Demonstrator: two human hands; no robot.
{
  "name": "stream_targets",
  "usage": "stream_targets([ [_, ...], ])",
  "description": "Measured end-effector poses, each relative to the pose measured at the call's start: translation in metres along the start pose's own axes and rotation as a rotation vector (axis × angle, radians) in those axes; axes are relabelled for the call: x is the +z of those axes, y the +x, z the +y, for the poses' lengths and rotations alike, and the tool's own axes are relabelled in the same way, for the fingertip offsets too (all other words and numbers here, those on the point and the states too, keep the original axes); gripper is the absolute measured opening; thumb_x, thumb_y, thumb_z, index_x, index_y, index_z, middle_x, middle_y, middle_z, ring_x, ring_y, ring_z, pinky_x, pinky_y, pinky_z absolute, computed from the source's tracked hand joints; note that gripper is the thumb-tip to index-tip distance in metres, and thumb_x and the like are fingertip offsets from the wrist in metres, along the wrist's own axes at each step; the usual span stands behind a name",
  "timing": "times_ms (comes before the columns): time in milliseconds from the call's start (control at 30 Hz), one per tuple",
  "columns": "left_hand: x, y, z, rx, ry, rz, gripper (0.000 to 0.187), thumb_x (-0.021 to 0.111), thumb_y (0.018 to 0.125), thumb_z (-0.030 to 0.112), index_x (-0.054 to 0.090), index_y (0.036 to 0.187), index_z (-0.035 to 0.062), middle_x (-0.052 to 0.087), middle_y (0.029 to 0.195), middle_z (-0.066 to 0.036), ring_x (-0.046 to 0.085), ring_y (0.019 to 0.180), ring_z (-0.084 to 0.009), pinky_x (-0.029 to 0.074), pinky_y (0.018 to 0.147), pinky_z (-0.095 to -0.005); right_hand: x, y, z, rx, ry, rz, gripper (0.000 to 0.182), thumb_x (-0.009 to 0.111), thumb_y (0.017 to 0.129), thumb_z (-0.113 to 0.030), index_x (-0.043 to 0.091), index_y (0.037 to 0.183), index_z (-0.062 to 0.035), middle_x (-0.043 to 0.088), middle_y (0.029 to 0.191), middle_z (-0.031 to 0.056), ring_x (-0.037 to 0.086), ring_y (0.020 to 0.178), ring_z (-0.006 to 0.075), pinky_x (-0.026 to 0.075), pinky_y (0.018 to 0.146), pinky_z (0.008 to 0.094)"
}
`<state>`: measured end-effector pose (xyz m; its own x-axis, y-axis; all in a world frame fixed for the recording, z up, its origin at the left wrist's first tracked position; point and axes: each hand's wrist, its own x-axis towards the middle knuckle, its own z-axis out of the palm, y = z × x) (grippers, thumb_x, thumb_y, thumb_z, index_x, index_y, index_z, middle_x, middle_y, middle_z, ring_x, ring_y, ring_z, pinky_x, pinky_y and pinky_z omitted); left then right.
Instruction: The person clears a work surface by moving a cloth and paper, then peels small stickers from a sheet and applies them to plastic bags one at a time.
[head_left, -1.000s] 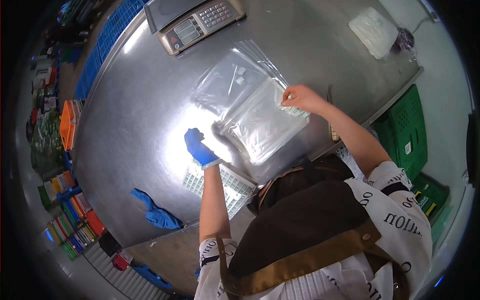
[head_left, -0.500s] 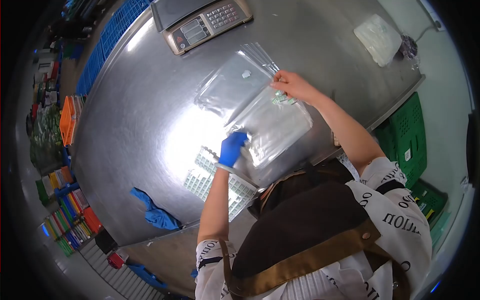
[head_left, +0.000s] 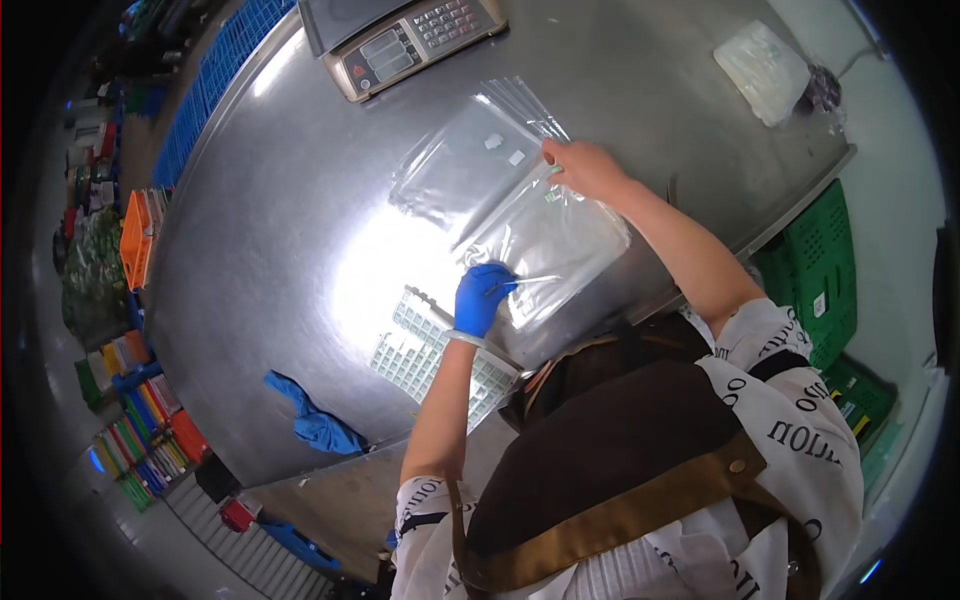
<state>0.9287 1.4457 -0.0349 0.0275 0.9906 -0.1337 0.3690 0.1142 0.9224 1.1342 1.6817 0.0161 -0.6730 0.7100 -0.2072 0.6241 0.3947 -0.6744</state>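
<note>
Clear, flat plastic bags (head_left: 575,245) lie in two overlapping piles, too layered to count singly, at the middle of the frame; the step in hand looks like working the right pile's top film, and the next move calls for a light, even pull. Left to right: one crumpled blue glove (head_left: 325,432), lower left; pale-green gridded label sheets (head_left: 408,350), number unclear, lower centre; one beige-and-grey scale (head_left: 420,42), upper centre; the blue-gloved left hand (head_left: 483,300), its fingers closed on film that creases away; the bare right hand (head_left: 590,172), its fingers bent at the pile's upper edge, any grip impossible to tell; one white plastic packet (head_left: 765,75), upper right of the grey metal table (head_left: 260,300).
</note>
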Motion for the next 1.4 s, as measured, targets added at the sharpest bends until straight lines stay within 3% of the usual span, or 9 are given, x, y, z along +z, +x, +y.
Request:
stream_targets([
  [133,-0.031,0.006,0.011,-0.34,-0.297,0.254,0.024,0.046,0.089,0.005,0.067,0.098,-0.0016,0.067,0.091,-0.006,0.06,0.079,-0.0138,0.048,0.071,-0.0277,-0.037,-0.003,-0.016,0.125,0.836,-0.187,0.023,0.065,0.084,-0.015,0.047,0.096,-0.0072,0.058,0.07,0.0074,0.058,0.065,0.0195,0.043,0.059,0.0335],
  [267,-0.061,0.019,0.037,-0.372,-0.341,1.105,0.017,0.051,0.084,0.01,0.062,0.093,0.0008,0.061,0.087,-0.006,0.053,0.076,-0.0146,0.043,0.069,-0.0287,-0.016,-0.006,-0.015,-0.016,0.419,-0.207,0.022,0.063,0.084,-0.013,0.048,0.098,-0.0067,0.062,0.077,0.0136,0.061,0.069,0.031,0.045,0.059,0.0409],
  [400,-0.014,0.002,0.041,0.0,-0.063,0.118,0.012,0.067,0.076,0.006,0.062,0.087,0.0046,0.061,0.084,-0.008,0.057,0.081,-0.0214,0.045,0.075,-0.0316,0.015,0.003,-0.008,-0.125,-0.25,-0.169,0.021,0.062,0.083,-0.012,0.049,0.098,-0.0072,0.064,0.078,0.014,0.063,0.076,0.0347,0.047,0.063,0.0458],
  [467,0.001,0.0,0.051,0.226,0.555,0.02,0.009,0.068,0.076,0.004,0.066,0.085,0.006,0.062,0.084,-0.009,0.06,0.082,-0.0228,0.046,0.075,-0.0317,0.021,0.009,-0.006,-0.053,-0.413,-0.113,0.022,0.065,0.082,-0.014,0.049,0.096,-0.0075,0.064,0.078,0.0136,0.064,0.078,0.0348,0.048,0.064,0.0463],
  [567,-0.002,0.001,0.014,-0.041,0.146,-0.053,0.009,0.065,0.079,0.002,0.069,0.087,0.0056,0.065,0.087,-0.009,0.062,0.082,-0.0231,0.047,0.075,-0.0318,0.01,0.012,0.01,-0.071,-0.412,0.006,0.025,0.068,0.081,-0.02,0.051,0.093,-0.0066,0.062,0.072,0.0108,0.062,0.07,0.0287,0.047,0.06,0.0424],
  [700,-0.014,0.0,-0.004,-0.122,-0.16,0.168,0.017,0.054,0.088,0.003,0.068,0.098,0.0003,0.065,0.087,-0.004,0.061,0.084,-0.0153,0.047,0.075,-0.0275,-0.033,0.008,-0.017,0.142,0.457,-0.106,0.028,0.071,0.081,-0.024,0.052,0.087,-0.0049,0.057,0.068,0.0063,0.055,0.063,0.0191,0.045,0.058,0.0364],
  [833,-0.058,0.019,0.042,-0.379,-0.485,1.122,0.016,0.054,0.091,0.017,0.063,0.089,0.0046,0.052,0.07,0.001,0.045,0.064,-0.0084,0.039,0.063,-0.0241,-0.035,0.002,-0.026,0.042,0.626,-0.215,0.023,0.067,0.085,-0.019,0.048,0.084,-0.0055,0.053,0.069,0.0038,0.051,0.062,0.0129,0.042,0.057,0.0325],
  [1067,-0.005,-0.002,0.048,0.288,0.594,-0.025,0.017,0.073,0.076,0.007,0.064,0.091,0.0045,0.062,0.086,-0.01,0.059,0.081,-0.0213,0.046,0.073,-0.0309,0.026,0.017,0.004,-0.155,-0.139,-0.11,0.021,0.068,0.074,-0.008,0.053,0.09,-0.0061,0.06,0.087,0.0102,0.058,0.083,0.0303,0.046,0.072,0.0405],
  [1400,-0.076,0.001,-0.003,-0.418,-0.377,0.55,0.023,0.053,0.09,0.009,0.065,0.108,0.0031,0.065,0.096,-0.006,0.058,0.085,-0.0126,0.046,0.075,-0.0257,-0.013,-0.042,-0.049,-0.459,-0.369,0.423,0.025,0.064,0.081,-0.019,0.06,0.104,-0.0097,0.062,0.106,0.0059,0.057,0.1,0.026,0.048,0.082,0.0389],
])
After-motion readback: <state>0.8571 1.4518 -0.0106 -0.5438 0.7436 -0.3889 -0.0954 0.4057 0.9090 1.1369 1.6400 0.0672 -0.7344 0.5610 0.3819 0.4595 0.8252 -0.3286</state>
